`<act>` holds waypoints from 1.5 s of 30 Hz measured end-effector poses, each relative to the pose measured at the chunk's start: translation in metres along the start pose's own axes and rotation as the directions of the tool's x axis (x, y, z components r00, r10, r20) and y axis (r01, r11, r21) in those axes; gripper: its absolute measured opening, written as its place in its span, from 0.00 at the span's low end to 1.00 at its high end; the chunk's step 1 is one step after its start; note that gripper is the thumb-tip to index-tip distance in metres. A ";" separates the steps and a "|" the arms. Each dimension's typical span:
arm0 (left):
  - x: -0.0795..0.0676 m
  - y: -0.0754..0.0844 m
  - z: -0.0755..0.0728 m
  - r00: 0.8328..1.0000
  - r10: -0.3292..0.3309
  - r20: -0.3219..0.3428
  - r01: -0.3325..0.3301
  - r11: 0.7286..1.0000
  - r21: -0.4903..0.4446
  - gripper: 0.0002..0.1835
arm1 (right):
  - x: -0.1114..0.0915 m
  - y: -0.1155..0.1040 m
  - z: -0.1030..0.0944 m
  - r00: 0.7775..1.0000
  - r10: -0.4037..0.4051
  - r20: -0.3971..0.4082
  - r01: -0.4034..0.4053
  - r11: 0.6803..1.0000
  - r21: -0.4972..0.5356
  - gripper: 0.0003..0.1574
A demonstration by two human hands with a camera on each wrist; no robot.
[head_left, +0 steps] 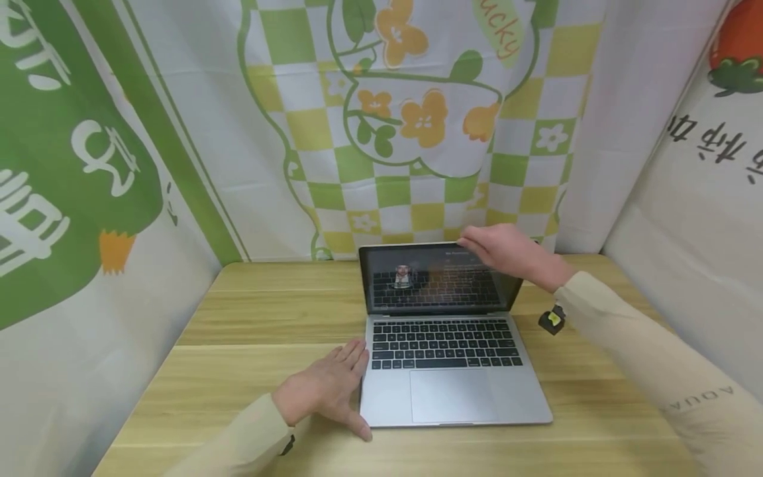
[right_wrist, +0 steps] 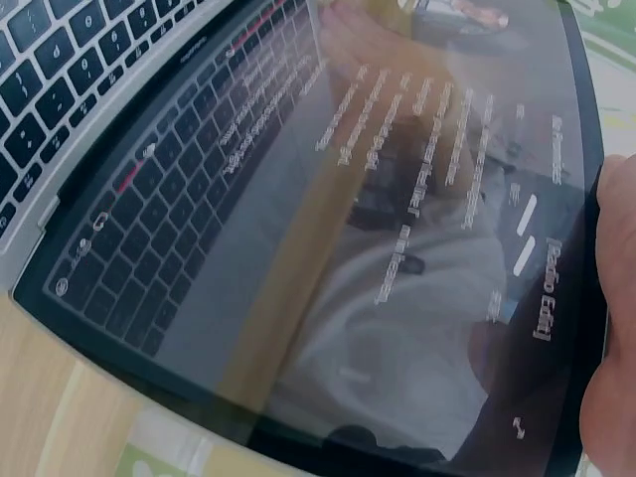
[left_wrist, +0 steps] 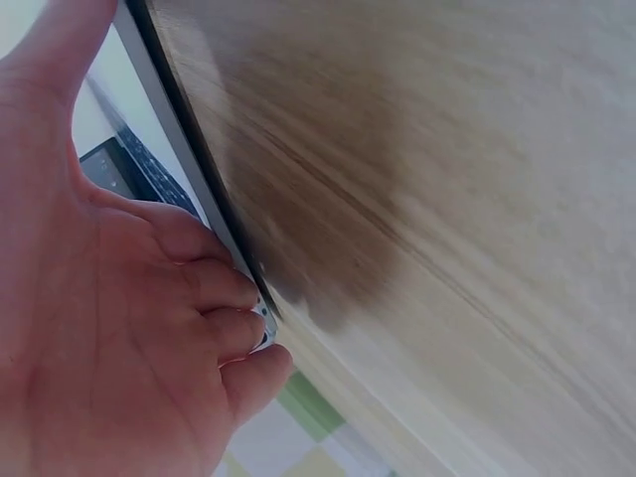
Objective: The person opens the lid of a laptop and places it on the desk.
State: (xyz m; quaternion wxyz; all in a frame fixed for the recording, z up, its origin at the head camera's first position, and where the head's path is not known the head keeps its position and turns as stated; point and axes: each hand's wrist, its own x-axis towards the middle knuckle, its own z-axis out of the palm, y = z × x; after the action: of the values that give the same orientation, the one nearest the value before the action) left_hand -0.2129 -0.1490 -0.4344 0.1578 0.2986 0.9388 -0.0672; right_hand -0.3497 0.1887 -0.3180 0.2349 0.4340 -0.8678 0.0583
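A silver laptop (head_left: pixel 387 396) lies opened on the table, its black keyboard toward me. On its dark glossy screen (head_left: pixel 441 281), a small picture and lines of text show among keyboard reflections. My right hand (head_left: pixel 507 250) grips the top edge of the lid, right of its middle; the right wrist view shows its fingertips (right_wrist: pixel 618 258) at that edge. Beside the base's left edge lies my left hand (head_left: pixel 326 385), fingers fairly straight and touching the side, thumb by the front left corner. The left wrist view shows the palm of this hand (left_wrist: pixel 119 308) along the laptop's edge.
The light wooden table (head_left: pixel 256 311) carries the laptop. Behind it hangs a patterned curtain (head_left: pixel 417 205) with green and yellow checks, close to the lid. Printed white cloth walls (head_left: pixel 703 245) enclose the table at both sides. Each wrist wears a small dark device.
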 end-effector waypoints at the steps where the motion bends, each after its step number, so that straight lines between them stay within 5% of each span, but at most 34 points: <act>1: 0.000 0.000 0.000 1.000 0.001 -0.001 -0.001 1.000 0.002 0.75 | 0.000 0.002 0.000 1.000 0.009 0.007 -0.009 1.000 0.001 0.06; 17: 0.002 -0.001 0.002 1.000 -0.001 -0.001 0.001 1.000 0.021 0.75 | -0.001 0.029 0.000 0.991 0.132 0.015 -0.132 0.990 0.057 0.13; 30: 0.000 0.001 0.000 1.000 -0.014 0.017 0.014 1.000 -0.004 0.75 | -0.002 0.045 -0.001 0.952 0.294 0.081 -0.301 0.950 0.086 0.15; 45: 0.000 0.002 -0.002 1.000 -0.019 0.018 0.019 1.000 -0.010 0.75 | 0.009 0.063 0.004 0.874 0.455 0.173 -0.474 0.876 0.090 0.22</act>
State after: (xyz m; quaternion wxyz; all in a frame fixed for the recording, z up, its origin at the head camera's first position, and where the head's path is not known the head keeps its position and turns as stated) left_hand -0.2124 -0.1467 -0.4324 0.1670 0.2883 0.9405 -0.0664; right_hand -0.4047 0.2198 -0.3109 0.1210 0.2300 -0.9558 0.1372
